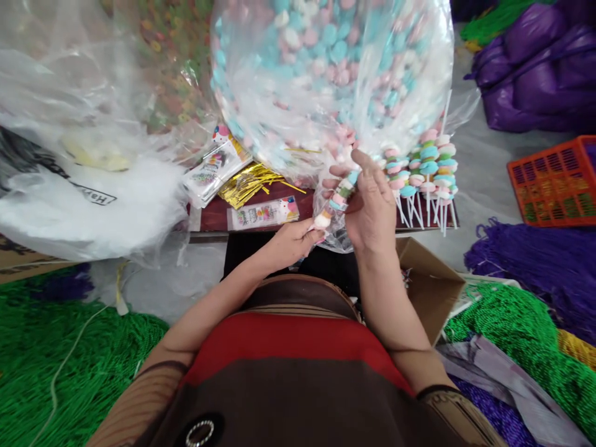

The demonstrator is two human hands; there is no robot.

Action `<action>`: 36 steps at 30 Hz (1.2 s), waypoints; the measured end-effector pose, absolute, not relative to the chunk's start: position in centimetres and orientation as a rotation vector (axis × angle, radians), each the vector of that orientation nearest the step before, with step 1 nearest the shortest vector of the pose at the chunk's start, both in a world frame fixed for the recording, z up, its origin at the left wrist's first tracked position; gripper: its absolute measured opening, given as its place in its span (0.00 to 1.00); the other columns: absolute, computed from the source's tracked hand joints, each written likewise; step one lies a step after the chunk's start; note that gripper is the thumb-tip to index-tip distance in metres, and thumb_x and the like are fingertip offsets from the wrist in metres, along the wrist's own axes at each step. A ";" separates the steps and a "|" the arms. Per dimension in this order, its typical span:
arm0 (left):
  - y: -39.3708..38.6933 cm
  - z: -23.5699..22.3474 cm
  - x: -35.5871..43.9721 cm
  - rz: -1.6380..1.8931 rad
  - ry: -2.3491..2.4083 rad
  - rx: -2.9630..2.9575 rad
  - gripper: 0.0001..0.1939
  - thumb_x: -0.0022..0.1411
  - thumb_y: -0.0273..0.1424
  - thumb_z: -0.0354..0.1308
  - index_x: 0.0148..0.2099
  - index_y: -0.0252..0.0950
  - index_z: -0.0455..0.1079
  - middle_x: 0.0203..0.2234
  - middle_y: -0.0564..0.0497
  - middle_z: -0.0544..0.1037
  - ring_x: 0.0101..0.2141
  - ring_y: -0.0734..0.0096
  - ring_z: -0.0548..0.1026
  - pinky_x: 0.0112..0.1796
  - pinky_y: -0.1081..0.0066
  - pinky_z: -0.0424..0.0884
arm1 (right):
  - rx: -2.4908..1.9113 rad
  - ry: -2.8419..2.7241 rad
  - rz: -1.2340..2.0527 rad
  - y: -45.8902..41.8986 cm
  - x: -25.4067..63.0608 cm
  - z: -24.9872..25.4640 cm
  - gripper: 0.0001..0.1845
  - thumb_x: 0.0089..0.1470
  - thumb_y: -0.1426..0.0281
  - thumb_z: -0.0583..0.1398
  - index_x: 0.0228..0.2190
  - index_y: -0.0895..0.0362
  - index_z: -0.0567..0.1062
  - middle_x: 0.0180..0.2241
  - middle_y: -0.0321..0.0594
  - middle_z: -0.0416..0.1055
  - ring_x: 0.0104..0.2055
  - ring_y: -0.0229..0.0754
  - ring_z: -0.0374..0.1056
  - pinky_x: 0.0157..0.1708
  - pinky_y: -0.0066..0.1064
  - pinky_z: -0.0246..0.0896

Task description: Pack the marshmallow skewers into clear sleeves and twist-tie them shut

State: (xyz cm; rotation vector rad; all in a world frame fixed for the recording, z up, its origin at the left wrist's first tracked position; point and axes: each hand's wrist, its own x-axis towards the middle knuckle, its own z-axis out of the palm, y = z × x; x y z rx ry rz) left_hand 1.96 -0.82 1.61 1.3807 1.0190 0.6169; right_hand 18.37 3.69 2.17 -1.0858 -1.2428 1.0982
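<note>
A skewer of soft, marshmallow-like candies (343, 194) in blue, green, pink and white lies slanted between my two hands. My left hand (291, 241) pinches its lower end, beside a white piece. Around the upper part curl the fingers of my right hand (374, 202), with the pieces against them; the exact contact is partly hidden. Beneath them, crumpled clear plastic (342, 239) hangs over the table edge. Right of my right hand, several finished candy skewers (428, 164) lie with white sticks pointing toward me.
A big clear bag of pastel candies (326, 56) fills the table's back. Gold twist ties (251, 183), printed sleeves (265, 213) and a white plastic bag (93, 198) lie left. A cardboard box (426, 279) stands below right. An orange crate (554, 180) and green strands (84, 360) are on the floor.
</note>
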 end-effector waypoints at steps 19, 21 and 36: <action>-0.4 1.2 1.7 0.803 0.923 0.796 0.17 0.62 0.43 0.64 0.36 0.39 0.61 0.21 0.60 0.69 0.14 0.85 0.58 0.15 0.78 0.47 | -1.073 -1.239 0.895 4.0 19.0 -0.2 0.22 0.69 0.49 0.50 0.55 0.45 0.71 0.47 0.43 0.76 0.47 0.47 0.78 0.40 0.42 0.77; -0.4 1.2 1.7 0.778 0.901 0.776 0.16 0.60 0.41 0.66 0.37 0.38 0.63 0.21 0.60 0.70 0.15 0.85 0.59 0.15 0.79 0.48 | -1.098 -1.212 0.884 4.3 19.3 -0.3 0.21 0.69 0.49 0.51 0.54 0.45 0.71 0.47 0.43 0.76 0.47 0.48 0.78 0.39 0.42 0.77; -0.6 1.3 1.9 0.888 0.873 0.997 0.24 0.61 0.55 0.63 0.36 0.38 0.66 0.17 0.61 0.66 0.18 0.82 0.61 0.21 0.77 0.58 | -0.976 -0.950 1.280 2.9 17.7 2.2 0.25 0.58 0.51 0.64 0.55 0.43 0.72 0.47 0.38 0.79 0.48 0.45 0.78 0.46 0.40 0.77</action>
